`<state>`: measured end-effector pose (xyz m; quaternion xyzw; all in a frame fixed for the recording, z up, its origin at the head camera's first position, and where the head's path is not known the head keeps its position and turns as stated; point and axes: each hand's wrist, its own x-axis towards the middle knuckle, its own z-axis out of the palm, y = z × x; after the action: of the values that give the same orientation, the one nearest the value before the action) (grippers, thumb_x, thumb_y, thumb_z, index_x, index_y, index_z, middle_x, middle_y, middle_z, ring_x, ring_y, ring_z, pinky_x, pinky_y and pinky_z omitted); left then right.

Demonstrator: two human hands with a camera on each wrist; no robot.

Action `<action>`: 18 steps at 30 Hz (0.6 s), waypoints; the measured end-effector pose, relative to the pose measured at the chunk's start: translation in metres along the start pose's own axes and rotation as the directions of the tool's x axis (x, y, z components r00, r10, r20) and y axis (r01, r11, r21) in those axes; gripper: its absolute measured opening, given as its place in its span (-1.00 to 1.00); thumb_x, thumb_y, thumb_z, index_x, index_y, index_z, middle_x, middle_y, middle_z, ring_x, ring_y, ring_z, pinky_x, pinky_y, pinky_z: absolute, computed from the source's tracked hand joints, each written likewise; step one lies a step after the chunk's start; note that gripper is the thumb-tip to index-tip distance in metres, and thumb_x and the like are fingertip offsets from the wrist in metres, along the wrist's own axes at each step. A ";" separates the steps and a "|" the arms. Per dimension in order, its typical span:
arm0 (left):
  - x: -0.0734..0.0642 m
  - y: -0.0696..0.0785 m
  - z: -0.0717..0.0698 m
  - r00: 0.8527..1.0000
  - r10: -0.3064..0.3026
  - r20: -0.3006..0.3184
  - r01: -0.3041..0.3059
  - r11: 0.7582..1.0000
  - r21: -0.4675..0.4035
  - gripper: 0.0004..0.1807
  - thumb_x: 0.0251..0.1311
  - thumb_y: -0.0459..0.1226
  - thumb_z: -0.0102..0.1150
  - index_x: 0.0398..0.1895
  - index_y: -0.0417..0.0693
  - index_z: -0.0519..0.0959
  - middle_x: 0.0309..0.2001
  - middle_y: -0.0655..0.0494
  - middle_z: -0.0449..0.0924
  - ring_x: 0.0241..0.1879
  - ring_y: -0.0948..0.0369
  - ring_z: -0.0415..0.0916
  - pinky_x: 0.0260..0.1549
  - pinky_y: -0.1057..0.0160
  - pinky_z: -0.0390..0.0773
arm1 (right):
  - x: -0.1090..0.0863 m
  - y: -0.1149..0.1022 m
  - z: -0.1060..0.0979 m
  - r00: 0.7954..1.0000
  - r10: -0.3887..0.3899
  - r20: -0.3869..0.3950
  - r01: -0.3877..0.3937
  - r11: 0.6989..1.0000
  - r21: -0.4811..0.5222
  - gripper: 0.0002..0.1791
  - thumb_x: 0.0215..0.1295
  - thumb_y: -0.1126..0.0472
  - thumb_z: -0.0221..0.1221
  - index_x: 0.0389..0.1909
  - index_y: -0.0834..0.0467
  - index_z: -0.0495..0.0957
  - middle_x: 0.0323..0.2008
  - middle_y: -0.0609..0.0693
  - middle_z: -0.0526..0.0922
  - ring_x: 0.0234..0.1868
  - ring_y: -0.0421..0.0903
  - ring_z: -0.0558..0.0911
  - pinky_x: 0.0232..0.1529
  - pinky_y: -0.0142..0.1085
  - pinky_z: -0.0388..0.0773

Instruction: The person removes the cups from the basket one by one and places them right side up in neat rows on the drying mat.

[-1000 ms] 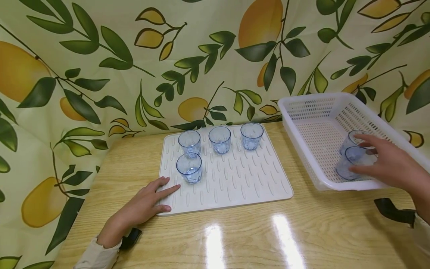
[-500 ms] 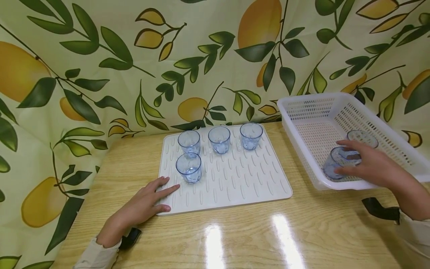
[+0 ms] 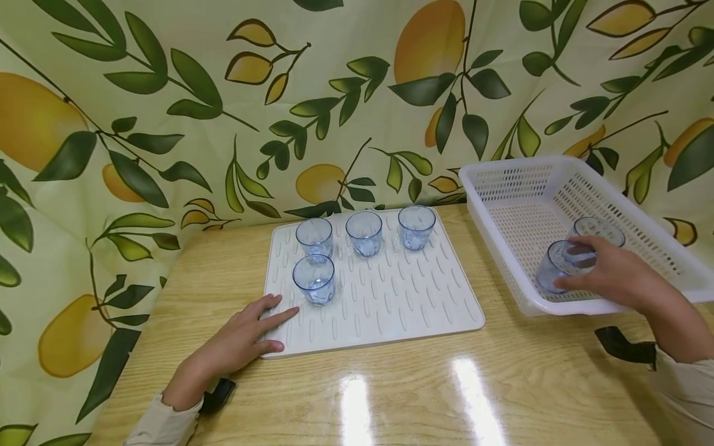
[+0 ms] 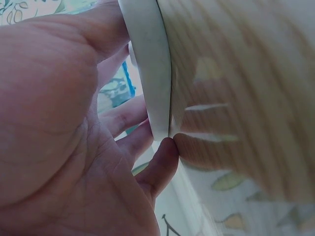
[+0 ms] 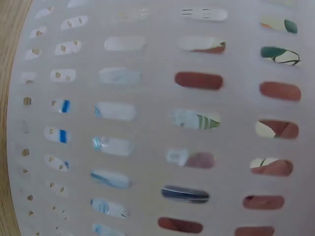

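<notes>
right hand (image 3: 616,272) is clamping a blue glass (image 3: 550,271) inside the basket (image 3: 519,226); its near wall and a second glass (image 3: 605,230) are standing close beside. left hand (image 3: 243,334), fingers apart, is touching the mat (image 3: 407,303).

Tumblers (image 3: 313,280): clear, blue-tinted, glossy, apparently glass, with faceted lower walls. Mat (image 3: 407,303): matt white, textured with raised elongated ribs; exact material uncertain. Basket (image 3: 515,220): white perforated plastic, smooth-rimmed. Table (image 3: 279,402): wood-grained and glossy, mirroring bright light streaks. Backdrop (image 3: 223,155): printed cloth, slightly creased. Sleeve (image 3: 164,424): matt, wrinkled cloth.
</notes>
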<state>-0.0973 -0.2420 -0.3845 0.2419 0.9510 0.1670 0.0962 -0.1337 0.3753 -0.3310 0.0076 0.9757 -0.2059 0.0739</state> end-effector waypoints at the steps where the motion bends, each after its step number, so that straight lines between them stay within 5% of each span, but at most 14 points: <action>1: 0.000 0.000 0.000 1.000 -0.004 0.002 0.004 1.000 -0.002 -0.30 0.26 -0.03 0.25 0.48 0.35 0.30 0.51 -0.15 0.16 0.50 -0.21 0.06 0.31 -0.35 0.22 | 0.000 0.000 0.000 1.000 0.001 -0.007 -0.001 1.000 -0.001 0.17 0.01 -0.17 0.47 0.35 0.53 0.10 0.16 0.55 0.36 -0.06 0.33 0.50 -0.28 -0.25 0.37; 14: 0.000 -0.001 0.001 1.000 0.011 -0.016 -0.011 1.000 0.017 -0.30 0.24 -0.05 0.27 0.47 0.34 0.31 0.49 -0.15 0.18 0.48 -0.20 0.10 0.31 -0.34 0.23 | 0.000 -0.003 -0.001 0.999 0.015 -0.047 -0.013 1.000 0.028 0.21 0.07 -0.14 0.45 0.41 0.56 0.00 0.13 0.55 0.33 -0.10 0.34 0.47 -0.33 -0.30 0.32; 18: 0.000 -0.002 0.002 1.000 0.007 -0.015 -0.007 1.000 0.011 -0.30 0.24 -0.04 0.26 0.47 0.35 0.31 0.50 -0.14 0.18 0.49 -0.20 0.09 0.31 -0.35 0.23 | -0.001 -0.003 0.000 0.996 0.027 -0.087 -0.023 0.999 0.041 0.21 0.07 -0.08 0.46 0.43 0.54 -0.05 0.12 0.59 0.28 -0.06 0.43 0.42 -0.28 -0.02 0.47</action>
<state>-0.0979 -0.2429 -0.3867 0.2444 0.9517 0.1639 0.0873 -0.1332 0.3720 -0.3297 0.0302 0.9736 -0.2239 0.0336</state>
